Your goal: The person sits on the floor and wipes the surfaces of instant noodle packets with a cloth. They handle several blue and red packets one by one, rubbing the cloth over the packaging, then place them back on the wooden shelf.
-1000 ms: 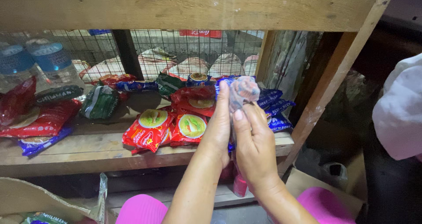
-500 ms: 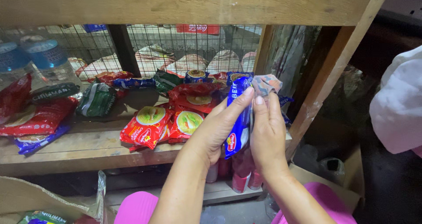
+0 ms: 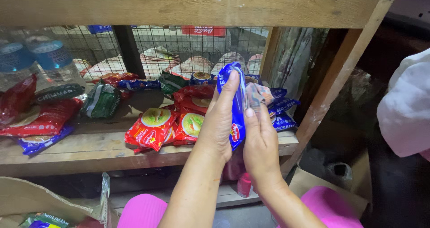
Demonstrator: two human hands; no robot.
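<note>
At the far left of the rough wooden shelf, two clear plastic water bottles with blue labels stood against the wire-mesh back. Below them lay shiny red snack packets, and further along a dark green foil packet. Towards the middle, two red instant-noodle packets with round yellow-green pictures rested flat near the shelf's front edge.

Just right of those, the left hand stood upright with its fingers wrapped around the glossy blue plastic noodle packet, thumb side toward the camera, so the packet was held on edge above the front of the shelf. The right hand pressed against the packet's other face, fingers flat and extended upward, not clenched; its fingertips seemed to touch a crumpled greyish bit of wrapper at the top, though what that was could not be made out.

Judged from this, the hold would go best with both palms kept flat so the brittle noodle block inside did not crack, and with the packet steered clear of the stack of similar blue packets lying at the shelf's right end beside the slanted wooden post.
</note>
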